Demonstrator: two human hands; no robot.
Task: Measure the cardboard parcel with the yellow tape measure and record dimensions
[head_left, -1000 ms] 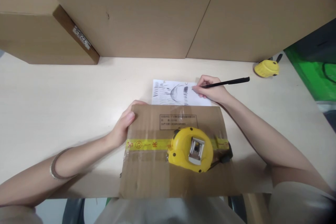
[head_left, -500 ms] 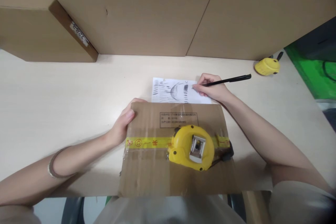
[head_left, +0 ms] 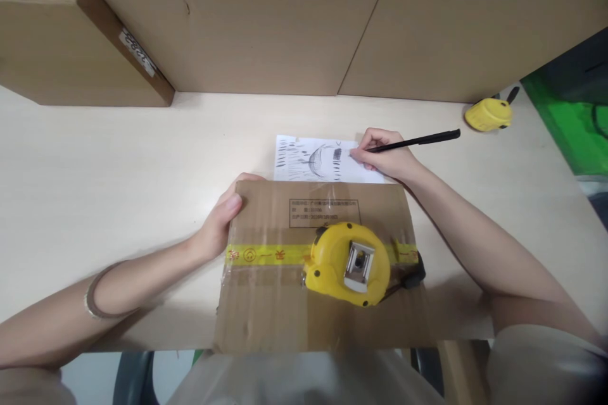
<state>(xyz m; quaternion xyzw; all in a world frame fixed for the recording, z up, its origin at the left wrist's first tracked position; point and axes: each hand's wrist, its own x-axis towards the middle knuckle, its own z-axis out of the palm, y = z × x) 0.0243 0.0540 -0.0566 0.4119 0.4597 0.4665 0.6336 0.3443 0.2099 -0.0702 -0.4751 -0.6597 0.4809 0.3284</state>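
Note:
A black pen (head_left: 434, 137) is pinched in my right hand (head_left: 384, 150), its writing end hidden by my fingers over the right part of a white sheet of paper (head_left: 304, 171). Dark strokes and a shaded curved shape cover much of that sheet. My left hand (head_left: 223, 215) grips the upper left corner of a brown cardboard box (head_left: 266, 316), thumb along its side and fingers behind the top edge. The box overlaps the paper's lower edge. On top of the box lies a yellow tape measure (head_left: 327, 259) with a metal clip and a black strap.
A second yellow tape measure (head_left: 489, 115) lies at the far right of the pale table (head_left: 118, 164). Large cardboard boxes (head_left: 247, 25) line the table's back. Another carton (head_left: 76, 57) with a handwritten label stands at the back left. Beyond the right edge is a green surface (head_left: 560, 133).
The view has shifted slightly, so the table things appear a little higher. Both hands keep their holds on the pen and the box; the drawing looks the same.

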